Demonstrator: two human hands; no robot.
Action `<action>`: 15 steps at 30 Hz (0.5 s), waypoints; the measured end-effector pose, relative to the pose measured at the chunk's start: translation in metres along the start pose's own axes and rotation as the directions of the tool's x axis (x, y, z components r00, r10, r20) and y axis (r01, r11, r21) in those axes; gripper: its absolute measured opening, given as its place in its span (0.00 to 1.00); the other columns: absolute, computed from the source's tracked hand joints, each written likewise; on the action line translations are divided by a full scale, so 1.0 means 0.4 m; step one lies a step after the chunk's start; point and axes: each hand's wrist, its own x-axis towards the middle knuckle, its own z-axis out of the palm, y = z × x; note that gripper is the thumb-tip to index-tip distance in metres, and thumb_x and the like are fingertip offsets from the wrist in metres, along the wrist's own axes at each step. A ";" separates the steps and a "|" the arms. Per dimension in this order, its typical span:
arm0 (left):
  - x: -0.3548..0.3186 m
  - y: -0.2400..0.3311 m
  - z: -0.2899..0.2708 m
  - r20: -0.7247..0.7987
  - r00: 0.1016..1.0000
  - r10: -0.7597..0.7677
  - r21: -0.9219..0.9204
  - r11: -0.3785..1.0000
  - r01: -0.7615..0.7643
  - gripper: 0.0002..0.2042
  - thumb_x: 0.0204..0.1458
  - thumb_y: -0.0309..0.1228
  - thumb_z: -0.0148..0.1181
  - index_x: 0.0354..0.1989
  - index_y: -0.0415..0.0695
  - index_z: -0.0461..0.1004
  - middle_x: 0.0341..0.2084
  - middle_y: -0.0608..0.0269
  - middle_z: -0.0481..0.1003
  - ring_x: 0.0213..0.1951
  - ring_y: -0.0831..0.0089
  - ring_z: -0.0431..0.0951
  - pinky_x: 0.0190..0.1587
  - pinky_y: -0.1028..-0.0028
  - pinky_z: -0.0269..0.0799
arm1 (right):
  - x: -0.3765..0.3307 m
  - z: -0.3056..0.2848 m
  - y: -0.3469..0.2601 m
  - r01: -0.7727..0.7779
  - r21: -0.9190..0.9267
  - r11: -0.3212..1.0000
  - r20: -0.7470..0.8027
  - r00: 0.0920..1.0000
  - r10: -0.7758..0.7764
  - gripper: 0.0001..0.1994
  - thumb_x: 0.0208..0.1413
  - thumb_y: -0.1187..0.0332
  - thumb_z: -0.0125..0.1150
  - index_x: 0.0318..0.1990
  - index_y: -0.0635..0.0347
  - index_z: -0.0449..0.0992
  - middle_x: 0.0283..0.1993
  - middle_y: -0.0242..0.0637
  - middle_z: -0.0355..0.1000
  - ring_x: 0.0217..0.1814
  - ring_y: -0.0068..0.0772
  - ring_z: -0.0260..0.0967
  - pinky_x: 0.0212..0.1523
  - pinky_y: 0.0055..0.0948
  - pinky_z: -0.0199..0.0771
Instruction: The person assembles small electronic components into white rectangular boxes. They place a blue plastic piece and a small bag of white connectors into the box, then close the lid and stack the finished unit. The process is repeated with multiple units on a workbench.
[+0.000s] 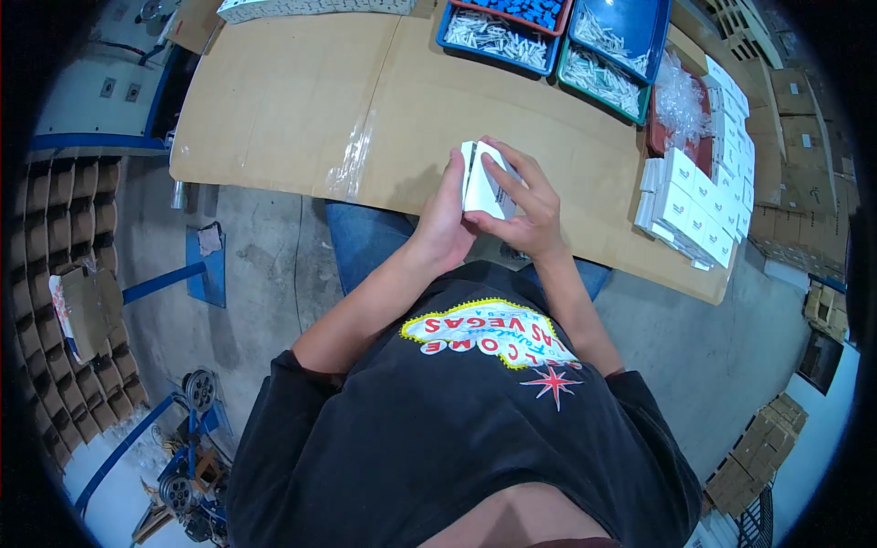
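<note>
A small white carton point(484, 192) is held between both hands just above the near edge of a cardboard-covered table point(301, 100). My left hand point(440, 224) is closed around its left side, the thumb along its edge. From the right, my right hand point(530, 205) grips it with fingers bent over the top and side. A dark gap shows along the carton's upper left edge. Whatever may be inside it is hidden.
At the back stand a blue tray point(444, 40) of white pieces, a red tray point(554, 31) of blue pieces and a green tray point(596, 107). Clear plastic bags point(681, 105) lie beside stacked white cartons point(699, 205) at right. Clear tape point(352, 160) crosses the cardboard.
</note>
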 end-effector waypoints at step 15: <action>0.006 -0.006 0.002 -0.053 0.999 -0.009 0.046 0.999 0.011 0.29 0.70 0.57 0.37 0.67 0.47 0.63 0.56 0.60 0.73 0.58 0.64 0.75 0.60 0.60 0.72 | -0.014 0.000 0.005 -0.038 0.020 0.999 0.032 0.999 0.037 0.35 0.40 0.58 0.81 0.59 0.60 0.80 0.65 0.50 0.71 0.65 0.54 0.70 0.63 0.45 0.73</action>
